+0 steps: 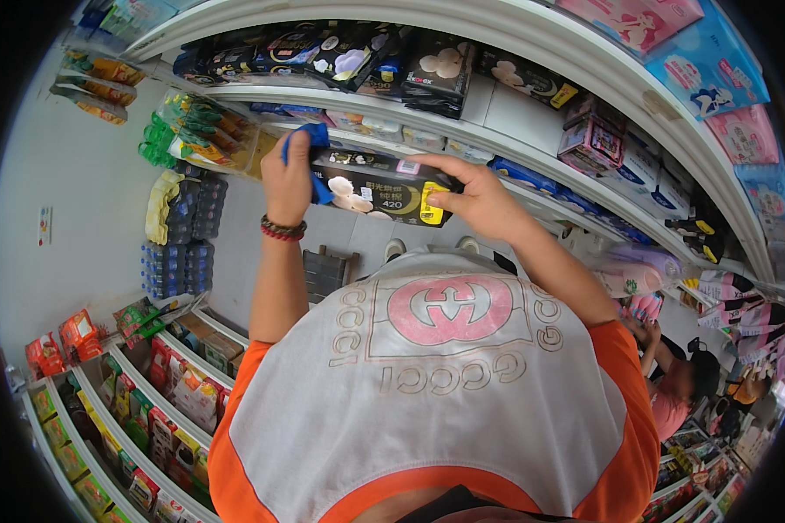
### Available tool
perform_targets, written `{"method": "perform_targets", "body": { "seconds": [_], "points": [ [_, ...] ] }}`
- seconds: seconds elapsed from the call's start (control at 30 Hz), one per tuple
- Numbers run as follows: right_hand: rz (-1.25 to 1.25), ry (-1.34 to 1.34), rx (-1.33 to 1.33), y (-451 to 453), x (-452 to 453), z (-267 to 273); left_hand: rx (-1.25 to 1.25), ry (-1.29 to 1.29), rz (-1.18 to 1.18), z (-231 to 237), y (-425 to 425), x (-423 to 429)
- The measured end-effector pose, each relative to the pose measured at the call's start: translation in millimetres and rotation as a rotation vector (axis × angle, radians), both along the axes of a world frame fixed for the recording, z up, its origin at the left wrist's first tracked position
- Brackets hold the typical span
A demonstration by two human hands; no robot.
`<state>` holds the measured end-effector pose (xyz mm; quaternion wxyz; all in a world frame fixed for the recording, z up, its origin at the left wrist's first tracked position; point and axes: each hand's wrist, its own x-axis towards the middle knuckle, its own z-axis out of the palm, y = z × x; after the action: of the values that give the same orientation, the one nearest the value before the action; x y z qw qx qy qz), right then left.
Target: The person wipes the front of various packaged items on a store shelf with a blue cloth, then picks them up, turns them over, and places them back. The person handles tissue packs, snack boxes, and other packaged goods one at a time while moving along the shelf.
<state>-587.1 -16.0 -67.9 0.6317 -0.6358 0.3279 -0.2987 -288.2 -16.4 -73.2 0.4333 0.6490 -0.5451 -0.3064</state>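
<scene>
Between my two hands is a black sanitary-pad package (pixel 392 189) with white cotton flowers and a yellow sticker printed on it. My left hand (pixel 288 176) grips a blue cloth (pixel 320 186), which lies against the package's left end. Thumb in front and fingers along the top edge, my right hand (pixel 477 196) holds the right end by the yellow sticker. The package is in front of the shelf (pixel 458 124), above the floor. More black pad packages (pixel 438 65) stand on the upper shelf.
Pink and blue packs (pixel 713 72) line the top right shelf. Shrink-wrapped bottles (pixel 176 268) are stacked by the left wall, and a dark stool (pixel 324 274) stands on the floor. Snack shelves (pixel 137 418) are at lower left. A person (pixel 677 389) is at the right.
</scene>
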Motion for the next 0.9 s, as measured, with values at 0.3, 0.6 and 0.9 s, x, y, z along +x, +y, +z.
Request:
{"method": "perform_targets", "body": {
  "seconds": [0.3,0.6,0.9],
  "points": [
    [-0.237,-0.312,0.402,-20,-16,-17,0.190,0.495,-0.411,2,34,1],
    [-0.360,-0.413,0.325,-26,-21,-14,-0.077,0.977,-0.064,14,-26,-10],
    [-0.411,-0.334,0.344,-16,-33,-26,-0.084,0.749,0.181,-6,-99,-24]
  ]
}}
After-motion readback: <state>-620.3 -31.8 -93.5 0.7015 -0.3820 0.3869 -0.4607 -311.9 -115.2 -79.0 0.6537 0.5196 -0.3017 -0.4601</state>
